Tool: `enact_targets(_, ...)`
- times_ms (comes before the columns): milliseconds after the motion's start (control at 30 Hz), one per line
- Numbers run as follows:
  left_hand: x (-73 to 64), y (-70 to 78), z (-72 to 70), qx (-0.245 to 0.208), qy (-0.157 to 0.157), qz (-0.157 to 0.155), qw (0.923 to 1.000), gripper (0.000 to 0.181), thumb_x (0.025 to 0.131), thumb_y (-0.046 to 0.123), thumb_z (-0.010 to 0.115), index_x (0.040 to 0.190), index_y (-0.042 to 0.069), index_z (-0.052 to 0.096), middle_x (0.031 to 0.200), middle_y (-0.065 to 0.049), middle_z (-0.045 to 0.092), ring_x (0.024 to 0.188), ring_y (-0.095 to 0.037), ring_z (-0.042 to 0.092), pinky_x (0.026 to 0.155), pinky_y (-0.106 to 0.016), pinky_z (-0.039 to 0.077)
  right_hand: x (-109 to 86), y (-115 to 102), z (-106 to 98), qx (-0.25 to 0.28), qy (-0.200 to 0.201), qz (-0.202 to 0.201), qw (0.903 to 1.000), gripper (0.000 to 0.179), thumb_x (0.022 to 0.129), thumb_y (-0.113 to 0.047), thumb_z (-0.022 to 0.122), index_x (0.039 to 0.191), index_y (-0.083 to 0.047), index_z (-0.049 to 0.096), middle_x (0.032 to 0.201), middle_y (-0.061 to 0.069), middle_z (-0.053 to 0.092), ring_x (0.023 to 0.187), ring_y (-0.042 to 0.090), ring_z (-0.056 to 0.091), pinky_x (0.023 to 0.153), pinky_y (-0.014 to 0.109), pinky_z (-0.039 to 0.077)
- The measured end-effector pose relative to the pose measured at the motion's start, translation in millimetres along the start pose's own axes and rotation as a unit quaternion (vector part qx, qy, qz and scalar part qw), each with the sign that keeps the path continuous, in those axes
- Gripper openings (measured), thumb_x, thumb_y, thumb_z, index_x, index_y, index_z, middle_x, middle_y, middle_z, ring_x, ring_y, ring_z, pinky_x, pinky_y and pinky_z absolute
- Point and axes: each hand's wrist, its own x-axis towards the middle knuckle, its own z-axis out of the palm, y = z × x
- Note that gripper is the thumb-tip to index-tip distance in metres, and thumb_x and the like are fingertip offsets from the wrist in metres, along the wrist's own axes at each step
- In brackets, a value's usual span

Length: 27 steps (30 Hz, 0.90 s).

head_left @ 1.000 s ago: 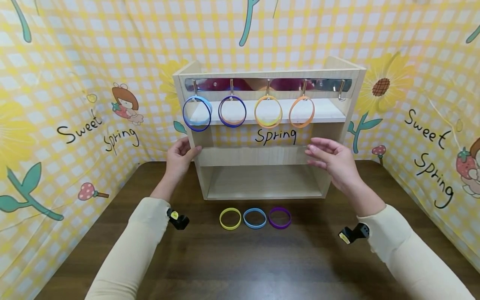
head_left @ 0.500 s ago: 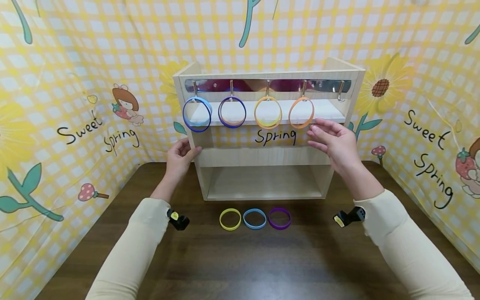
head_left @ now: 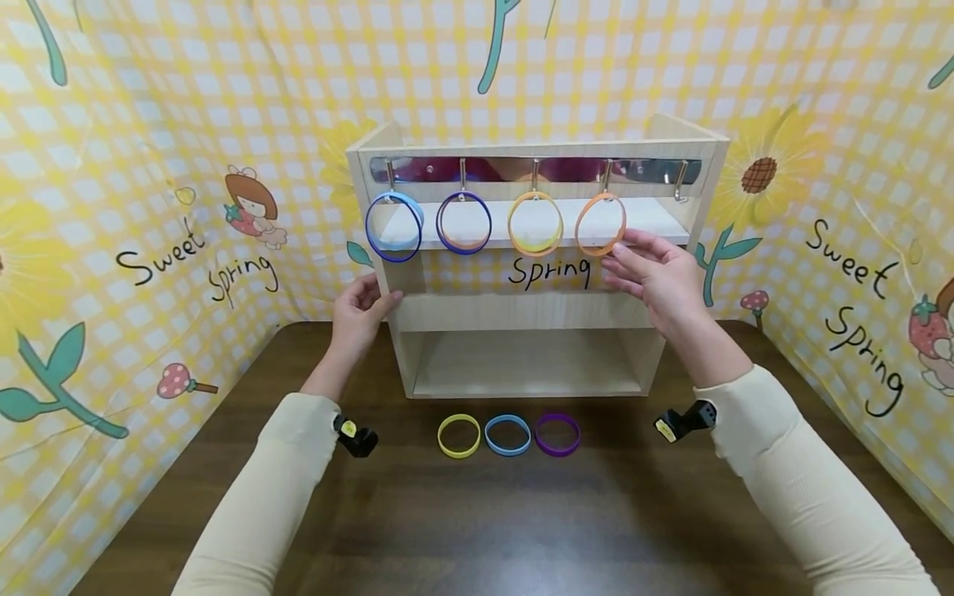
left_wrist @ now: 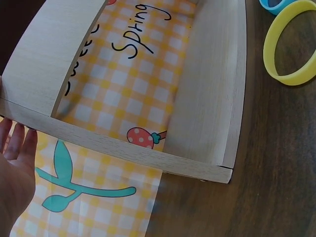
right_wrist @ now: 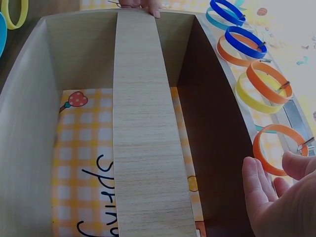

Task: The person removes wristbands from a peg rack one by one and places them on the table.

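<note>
A pale wooden shelf [head_left: 499, 311] stands on the table, with silicone wristbands on the hooks along its top. My left hand [head_left: 358, 310] grips the shelf's left side panel, thumb on the front edge and fingers on the outer face. At the fourth hook, my right hand [head_left: 663, 269] is at the lower right of a single orange wristband [right_wrist: 260, 159]. In the right wrist view the band's lower rim lies between thumb and fingers, which stand apart. Whether they touch it I cannot tell.
On the table lie a yellow wristband [head_left: 458, 436], a light blue one [head_left: 508, 435] and a purple one [head_left: 557, 435]. Paired bands hang from the first three hooks, and the right-end hook [head_left: 681, 182] is bare. A patterned cloth [head_left: 477, 66] surrounds the table.
My right hand has risen from beside the shelf's middle board to the orange wristband. The left hand keeps its grip on the side panel.
</note>
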Motion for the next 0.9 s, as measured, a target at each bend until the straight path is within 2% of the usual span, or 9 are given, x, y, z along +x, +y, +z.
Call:
enact_targets(333, 0.1, 0.1, -0.5, 0.007, 0.0, -0.004, 1.0, 0.033, 0.088, -0.001, 0.068, 0.119, -0.006, 0.06, 0.102, 0.0, 0.066, 0.094, -0.012, 0.062, 0.076, -0.021, 0.051, -0.6, -1.8, 2.5, -0.011, 0.008, 0.009, 0.9999, 0.04, 0.088, -0.013, 0.07, 0.122, 0.003, 0.055, 0.102, 0.006, 0.068, 0.083, 0.016, 0.071, 0.073, 0.03, 0.056)
enact_targets(467, -0.3, -0.2, -0.9, 0.014, 0.003, -0.006, 0.9999, 0.032, 0.087, -0.001, 0.068, 0.118, -0.003, 0.061, 0.101, 0.002, 0.066, 0.094, -0.012, 0.062, 0.076, -0.02, 0.051, -1.7, -2.4, 3.4, -0.011, 0.015, 0.016, 0.9997, 0.04, 0.087, -0.015, 0.072, 0.12, 0.001, 0.056, 0.103, 0.006, 0.067, 0.084, 0.016, 0.07, 0.074, 0.03, 0.056)
enact_targets(733, -0.9, 0.2, -0.5, 0.011, -0.002, -0.01, 0.9999, 0.031, 0.088, 0.0, 0.068, 0.118, -0.001, 0.062, 0.099, 0.003, 0.066, 0.093, -0.012, 0.062, 0.074, -0.021, 0.052, -4.3, -4.1, 3.5, 0.044, 0.017, -0.002, 0.9989, 0.034, 0.087, -0.008, 0.071, 0.115, 0.005, 0.055, 0.097, 0.009, 0.068, 0.081, 0.018, 0.071, 0.071, 0.031, 0.057)
enact_targets(900, -1.0, 1.6, -0.3, 0.011, -0.001, -0.016, 0.9998, 0.031, 0.088, 0.0, 0.067, 0.118, 0.0, 0.062, 0.099, 0.003, 0.065, 0.093, -0.011, 0.062, 0.073, -0.021, 0.052, -4.4, -8.5, 3.9, 0.06, 0.012, -0.02, 0.9979, 0.031, 0.091, -0.005, 0.066, 0.116, 0.007, 0.053, 0.096, 0.01, 0.068, 0.08, 0.018, 0.071, 0.07, 0.031, 0.057)
